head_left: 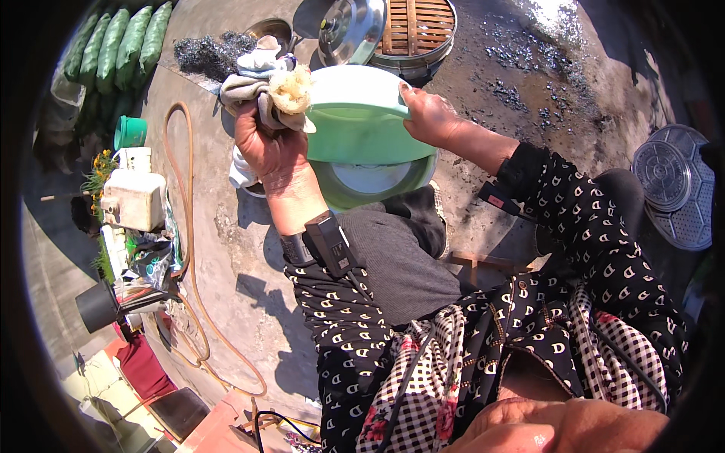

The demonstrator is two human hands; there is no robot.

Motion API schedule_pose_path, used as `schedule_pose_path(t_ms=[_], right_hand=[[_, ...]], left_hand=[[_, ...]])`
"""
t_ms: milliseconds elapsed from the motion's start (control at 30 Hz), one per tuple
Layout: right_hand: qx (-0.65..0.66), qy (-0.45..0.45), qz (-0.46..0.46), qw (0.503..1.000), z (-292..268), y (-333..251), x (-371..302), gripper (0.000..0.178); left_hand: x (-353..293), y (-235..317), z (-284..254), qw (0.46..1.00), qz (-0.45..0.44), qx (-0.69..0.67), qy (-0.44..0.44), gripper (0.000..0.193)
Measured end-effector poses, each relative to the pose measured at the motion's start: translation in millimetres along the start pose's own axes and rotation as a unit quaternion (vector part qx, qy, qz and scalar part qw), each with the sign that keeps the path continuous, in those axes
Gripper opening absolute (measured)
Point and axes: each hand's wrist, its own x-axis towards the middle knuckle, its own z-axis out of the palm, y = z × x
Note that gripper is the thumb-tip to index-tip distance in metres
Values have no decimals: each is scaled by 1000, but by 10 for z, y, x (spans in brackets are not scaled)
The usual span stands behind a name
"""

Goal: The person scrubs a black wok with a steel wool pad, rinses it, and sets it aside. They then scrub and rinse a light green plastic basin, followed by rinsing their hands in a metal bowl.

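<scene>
My left hand (270, 151) is raised, fingers closed around a bundle of damp-looking grey and white cloths (245, 87) with a pale yellow loofah (291, 89) on top. Just right of it, a light green basin (362, 136) is tipped up on its side. My right hand (427, 117) grips the basin's upper right rim, thumb over the edge. Below the tilted wall, a pale round surface shows inside green edges; whether this is the same basin or another, I cannot tell. My left wrist partly hides a white object (242, 170) on the ground.
Beyond the basin stands a steamer pot with a wooden slatted rack (423, 26), its metal lid (351, 32) leaning alongside. Wet patches mark the concrete at upper right. A brown hose (190, 226) loops along the left, near a white jerrycan (134, 198). Perforated metal trays (676, 185) lie far right.
</scene>
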Motion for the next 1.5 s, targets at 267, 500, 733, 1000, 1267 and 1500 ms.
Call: schedule_pose_path(t_ms=[267, 500, 733, 1000, 1267, 1500], right_hand=[[113, -115, 152, 975, -204, 178, 318, 44], [430, -43, 290, 854, -568, 551, 192, 42], [555, 92, 334, 756, -1371, 1244, -721, 42], [627, 148, 422, 638, -1048, 1609, -1769, 37], [620, 197, 373, 661, -1288, 1872, -1265, 40], [640, 222, 360, 641, -1370, 1999, -1704, 44]], left_hand=[[18, -31, 39, 1000, -6, 13, 23, 30], [61, 33, -73, 999, -24, -2, -29, 34], [268, -81, -97, 1000, -20, -9, 10, 40], [323, -275, 108, 997, -52, 35, -43, 37], [319, -431, 224, 997, -44, 64, -16, 41], [317, -556, 247, 996, -70, 53, -29, 40]])
